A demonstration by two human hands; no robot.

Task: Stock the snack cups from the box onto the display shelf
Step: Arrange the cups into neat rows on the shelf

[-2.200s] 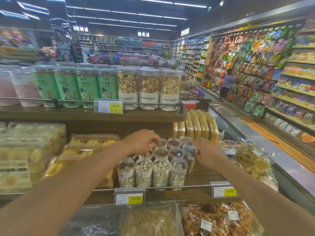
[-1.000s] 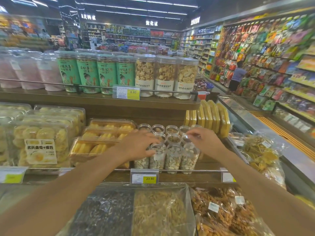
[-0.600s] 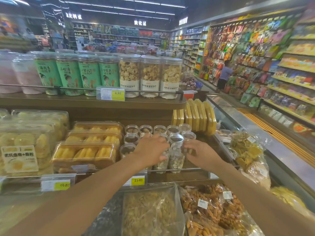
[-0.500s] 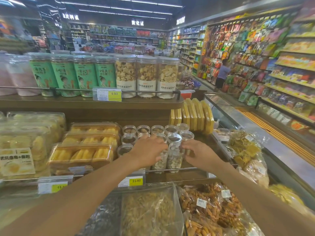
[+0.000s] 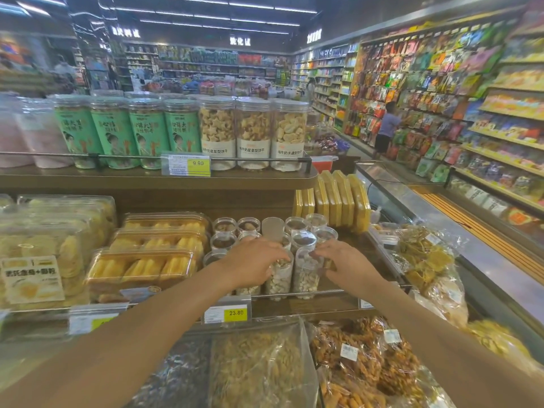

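Several clear snack cups filled with pale nuts stand in rows on the wooden display shelf, behind its metal rail. My left hand curls down over the lid of a front-row cup. My right hand reaches in from the right, its fingertips pinching the lid edge of the neighbouring front cup. The two hands are a few centimetres apart. The palms hide other front cups. No box is in view.
Trays of yellow pastries sit left of the cups, upright yellow packs behind right. Tall jars line the upper shelf. Bagged snacks lie below, a price tag on the rail. A person stands in the aisle.
Both hands came forward from the rear cups to the front row and moved closer together. The view drifted slightly left and down.
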